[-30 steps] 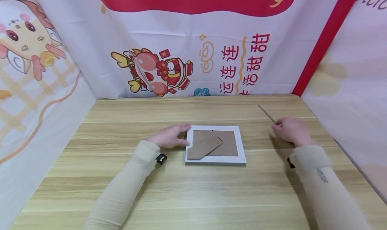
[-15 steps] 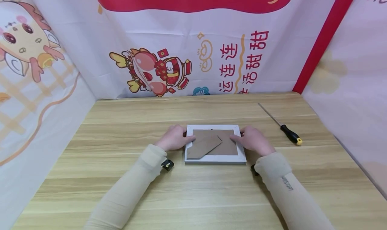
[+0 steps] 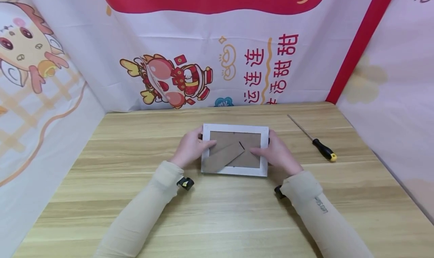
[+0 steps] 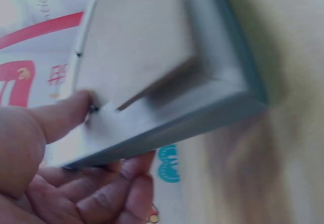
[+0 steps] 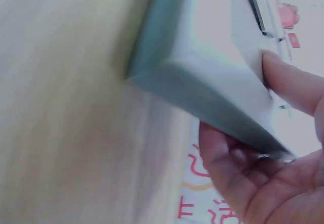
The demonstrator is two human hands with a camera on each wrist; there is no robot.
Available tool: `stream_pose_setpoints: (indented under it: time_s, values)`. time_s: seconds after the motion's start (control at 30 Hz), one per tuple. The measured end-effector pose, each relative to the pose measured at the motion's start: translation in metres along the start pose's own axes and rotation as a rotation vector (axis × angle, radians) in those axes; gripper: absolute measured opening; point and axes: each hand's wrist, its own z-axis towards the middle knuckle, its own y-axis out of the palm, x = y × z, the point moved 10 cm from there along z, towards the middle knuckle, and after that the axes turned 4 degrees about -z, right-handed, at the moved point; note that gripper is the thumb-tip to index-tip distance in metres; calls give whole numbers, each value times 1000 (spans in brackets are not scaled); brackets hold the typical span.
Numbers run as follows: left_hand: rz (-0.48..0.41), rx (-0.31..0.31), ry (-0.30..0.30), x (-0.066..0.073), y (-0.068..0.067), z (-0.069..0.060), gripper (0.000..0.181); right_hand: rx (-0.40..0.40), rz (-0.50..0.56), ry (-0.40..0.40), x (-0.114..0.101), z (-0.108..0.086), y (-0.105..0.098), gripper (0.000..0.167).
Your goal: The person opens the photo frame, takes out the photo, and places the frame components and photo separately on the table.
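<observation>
A white picture frame is held tilted above the table, its brown backing board and fold-out stand facing me. My left hand grips its left side, thumb over the back and fingers curled beneath, as the left wrist view shows. At the opposite side my right hand holds it the same way, with the thumb on the backing and the other fingers under the edge. The front of the picture frame is hidden from me.
A screwdriver with a black and yellow handle lies on the wooden table to the right. Printed cloth hangs behind and along both sides of the table.
My right hand let go of the screwdriver, leaving it on the table, and moved left to the picture frame. Both hands have since raised and tilted the picture frame off the table.
</observation>
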Motion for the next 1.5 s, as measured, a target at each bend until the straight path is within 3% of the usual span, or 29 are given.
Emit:
stream_pose_setpoints:
  time_s: [0.17, 0.37, 0.53, 0.9, 1.2, 1.3, 1.4, 1.5]
  values:
    - [-38, 89, 98, 25, -20, -7, 36, 119, -23, -133, -23, -5, -20, 64]
    - [-48, 182, 289, 58, -38, -17, 42, 284, -9, -319, -49, -18, -44, 58]
    - [-19, 224, 378, 73, -48, -25, 45, 376, 8, -441, -64, -28, -56, 54]
    - [27, 274, 458, 89, -63, -36, 44, 457, 12, -675, -91, -52, -68, 52]
    - [-13, 302, 550, 100, -70, -43, 38, 587, -191, -924, -118, -83, -72, 52]
    - [-18, 303, 572, 101, -72, -44, 38, 627, -226, -1024, -127, -95, -72, 41]
    - [-21, 286, 549, 99, -73, -41, 43, 675, -234, -1110, -134, -108, -72, 24]
    - [-81, 249, 429, 85, -75, -32, 46, 744, -230, -1173, -138, -118, -73, 25]
